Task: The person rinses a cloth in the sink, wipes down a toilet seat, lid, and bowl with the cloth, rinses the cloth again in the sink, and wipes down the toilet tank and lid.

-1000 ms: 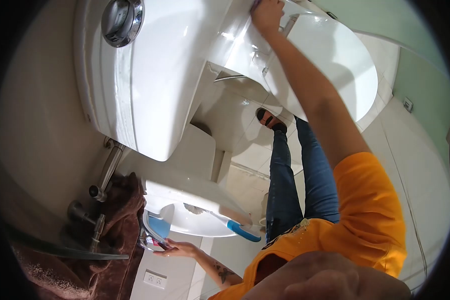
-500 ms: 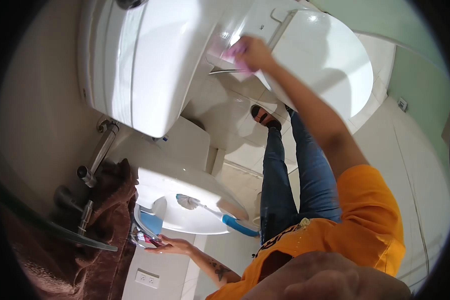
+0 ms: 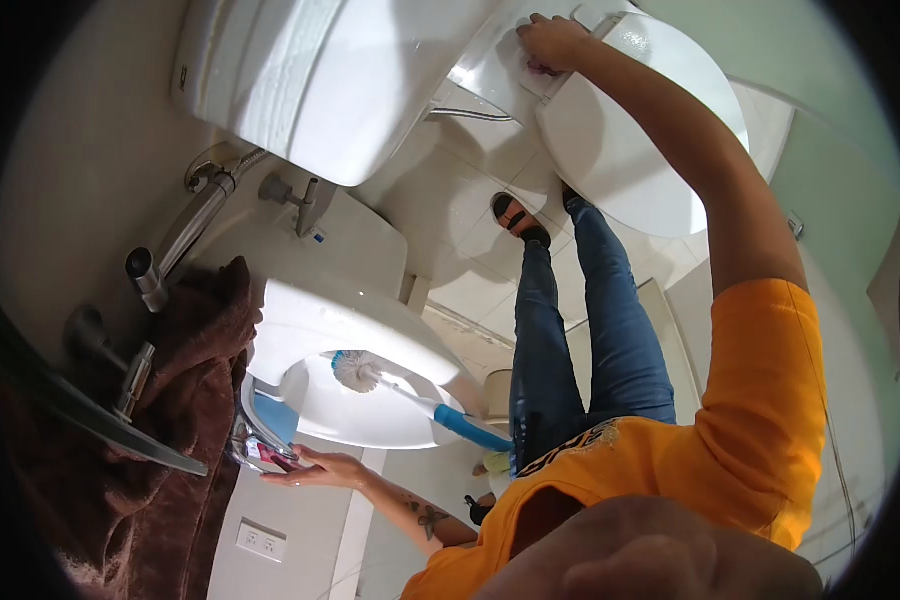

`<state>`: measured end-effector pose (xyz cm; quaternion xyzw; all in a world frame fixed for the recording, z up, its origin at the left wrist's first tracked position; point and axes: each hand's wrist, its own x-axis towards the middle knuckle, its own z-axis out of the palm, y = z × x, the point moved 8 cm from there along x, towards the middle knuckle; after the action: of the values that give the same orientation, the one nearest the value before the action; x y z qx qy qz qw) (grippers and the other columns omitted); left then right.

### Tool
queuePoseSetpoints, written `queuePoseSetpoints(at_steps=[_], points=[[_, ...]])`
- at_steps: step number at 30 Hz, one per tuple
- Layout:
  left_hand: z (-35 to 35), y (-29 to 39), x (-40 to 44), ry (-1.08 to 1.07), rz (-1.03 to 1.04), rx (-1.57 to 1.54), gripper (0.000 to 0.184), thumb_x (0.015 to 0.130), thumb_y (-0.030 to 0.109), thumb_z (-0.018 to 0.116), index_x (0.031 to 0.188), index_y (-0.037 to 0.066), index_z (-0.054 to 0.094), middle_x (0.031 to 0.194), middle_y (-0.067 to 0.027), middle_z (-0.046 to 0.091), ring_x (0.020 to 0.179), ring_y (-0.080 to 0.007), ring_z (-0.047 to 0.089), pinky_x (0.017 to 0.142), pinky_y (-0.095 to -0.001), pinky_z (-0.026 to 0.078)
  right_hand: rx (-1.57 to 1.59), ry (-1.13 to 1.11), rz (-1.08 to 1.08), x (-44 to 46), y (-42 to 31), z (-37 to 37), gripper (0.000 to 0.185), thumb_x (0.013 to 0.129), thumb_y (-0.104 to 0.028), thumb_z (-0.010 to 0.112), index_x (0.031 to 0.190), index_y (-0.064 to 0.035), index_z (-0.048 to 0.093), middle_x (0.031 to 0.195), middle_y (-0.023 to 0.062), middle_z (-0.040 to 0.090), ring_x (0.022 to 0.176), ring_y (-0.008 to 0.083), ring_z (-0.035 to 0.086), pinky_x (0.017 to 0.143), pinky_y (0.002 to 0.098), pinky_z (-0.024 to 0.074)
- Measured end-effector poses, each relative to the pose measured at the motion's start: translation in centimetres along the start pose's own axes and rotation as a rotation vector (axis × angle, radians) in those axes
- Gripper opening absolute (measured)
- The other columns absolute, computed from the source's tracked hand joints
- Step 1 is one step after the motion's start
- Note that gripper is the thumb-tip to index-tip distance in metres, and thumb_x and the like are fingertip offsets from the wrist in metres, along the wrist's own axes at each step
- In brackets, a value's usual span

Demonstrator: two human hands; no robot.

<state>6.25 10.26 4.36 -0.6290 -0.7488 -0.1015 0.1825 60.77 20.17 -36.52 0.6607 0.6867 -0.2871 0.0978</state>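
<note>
My right hand (image 3: 555,43) presses a crumpled pink cloth (image 3: 542,68) against the white toilet behind its lowered lid (image 3: 640,110), near the hinge. The fingers are bent over the cloth and cover most of it. Low on the left, my left hand (image 3: 320,468) has its thumb and fingers around the end of a chrome faucet (image 3: 253,440) at the washbasin (image 3: 300,285). A toilet brush with white bristles (image 3: 357,371) lies in the basin, its blue handle (image 3: 460,425) sticking out over the rim towards my body.
The white toilet tank (image 3: 360,70) stands at the top. A chrome hose sprayer (image 3: 185,230) and a brown towel (image 3: 160,420) hang on the left, near a glass shelf edge (image 3: 120,430). A wall socket (image 3: 261,540) sits below the basin. Pale tiles (image 3: 470,220) cover the floor.
My right hand has moved up and to the right with the pink cloth, onto the toilet behind the lid. My left hand stays at the faucet. The view has shifted slightly.
</note>
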Motion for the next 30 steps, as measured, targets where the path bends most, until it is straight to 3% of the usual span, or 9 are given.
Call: queuePoseSetpoints(at_steps=[5,8,10,13,14,21,25,27,30], points=[[0.5,-0.5,-0.2,0.008,-0.034,-0.143,0.079,0.09,0.05,0.042,0.142,-0.001,0.01,0.139,-0.0282,0.019,0.129,-0.0413,0.028,0.1,-0.0524,0.036,-0.177,0.022,-0.05,-0.5,-0.4,0.6,0.033,0.069,-0.024,0.069,0.094,-0.0033,0.062,0.101,0.0041,0.061,0.1,0.0265,0.056,0.074,0.0433,0.0508],[0.2,-0.5,-0.6,0.007,0.003,-0.097,0.079,0.091,0.049,0.043,0.142,-0.001,0.01,0.139,-0.0281,0.019,0.129,-0.0407,0.027,0.101,-0.0522,0.036,-0.094,0.112,0.023,-1.4,-0.1,-0.2,0.021,0.068,-0.019,0.068,0.087,-0.0109,0.066,0.097,0.0035,0.06,0.095,0.0282,0.058,0.077,0.0431,0.0498],[0.1,0.5,-0.5,-0.01,-0.029,-0.123,0.078,0.091,0.048,0.044,0.141,-0.001,0.01,0.14,-0.0273,0.018,0.129,-0.0402,0.027,0.101,-0.0517,0.036,0.172,0.374,0.334,-1.5,2.1,-1.0,0.012,0.072,-0.022,0.064,0.082,-0.0145,0.067,0.096,0.0024,0.059,0.092,0.0265,0.059,0.074,0.0443,0.0505],[0.1,-0.7,-0.4,0.003,0.03,-0.102,0.079,0.091,0.048,0.044,0.141,-0.001,0.01,0.14,-0.0272,0.019,0.129,-0.0399,0.028,0.101,-0.0511,0.036,0.379,0.358,0.326,-0.1,-1.2,1.6,0.018,0.079,-0.025,0.058,0.089,-0.0134,0.067,0.098,0.0054,0.061,0.093,0.0272,0.059,0.075,0.0486,0.0501],[0.4,-0.5,-0.5,0.006,0.028,-0.107,0.079,0.091,0.048,0.044,0.141,-0.001,0.01,0.14,-0.0272,0.019,0.129,-0.0399,0.028,0.101,-0.0511,0.036,0.097,0.513,0.383,-0.6,-2.8,1.1,0.017,0.079,-0.021,0.055,0.087,-0.011,0.067,0.097,0.0056,0.06,0.093,0.03,0.058,0.076,0.0465,0.0488],[0.3,-0.1,-0.4,0.017,-0.009,-0.215,0.078,0.091,0.048,0.044,0.141,-0.001,0.011,0.14,-0.0261,0.017,0.13,-0.039,0.027,0.103,-0.05,0.035,-0.125,0.54,0.082,-1.7,-9.6,2.8,0.016,0.08,-0.018,0.052,0.082,-0.0077,0.065,0.094,0.0066,0.058,0.09,0.0288,0.054,0.08,0.042,0.0427],[0.5,-0.7,-0.5,0.009,-0.044,-0.24,0.075,0.091,0.045,0.045,0.142,0.0,0.011,0.14,-0.0257,0.017,0.13,-0.0391,0.026,0.102,-0.0505,0.036,0.151,0.685,0.121,-5.0,-13.9,6.1,0.014,0.078,-0.015,0.053,0.081,-0.0077,0.064,0.094,0.0065,0.058,0.092,0.0289,0.053,0.077,0.0444,0.0449],[0.2,-1.2,-0.5,0.014,0.005,-0.242,0.075,0.091,0.045,0.045,0.142,0.001,0.011,0.14,-0.0256,0.017,0.13,-0.0391,0.027,0.102,-0.0506,0.036,0.429,0.226,0.354,-5.8,-14.2,14.0,0.014,0.078,-0.013,0.052,0.081,-0.0061,0.063,0.097,0.0079,0.057,0.093,0.0306,0.052,0.076,0.045,0.0467],[0.4,-0.3,-0.4,0.034,0.033,-0.204,0.075,0.091,0.045,0.045,0.142,0.001,0.012,0.139,-0.0256,0.018,0.129,-0.0391,0.027,0.102,-0.0505,0.037,0.504,0.196,0.2,-9.9,-18.1,19.7,0.013,0.076,-0.009,0.053,0.084,-0.0055,0.062,0.097,0.0105,0.055,0.092,0.0334,0.052,0.076,0.0434,0.0478]])
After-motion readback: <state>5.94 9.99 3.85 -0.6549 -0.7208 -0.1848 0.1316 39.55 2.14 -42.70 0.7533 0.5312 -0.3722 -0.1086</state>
